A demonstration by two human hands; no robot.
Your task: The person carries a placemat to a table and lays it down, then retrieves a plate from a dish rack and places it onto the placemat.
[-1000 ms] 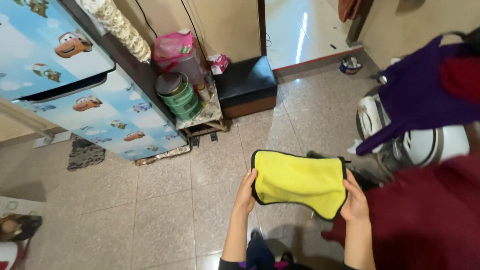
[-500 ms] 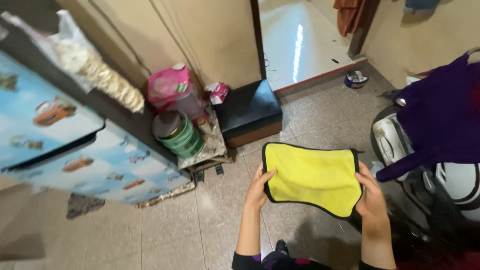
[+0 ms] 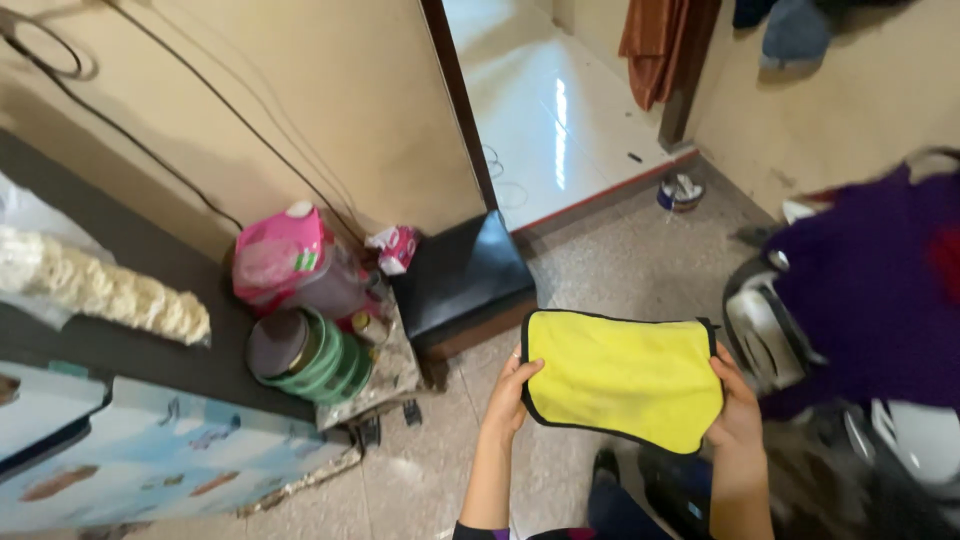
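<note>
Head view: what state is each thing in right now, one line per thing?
yellow cloth: spread flat, held up by both side edges.
left hand: fingers gripping the cloth's left edge.
right hand: fingers gripping the cloth's right edge.
green stacked container: upright, lid on.
pink bag: closed at the top.
black stool: upright, nothing on it.
purple garment: draped, hanging.

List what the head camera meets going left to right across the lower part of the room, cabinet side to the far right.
Green stacked containers → black stool → left hand → yellow cloth → right hand → purple garment.
</note>
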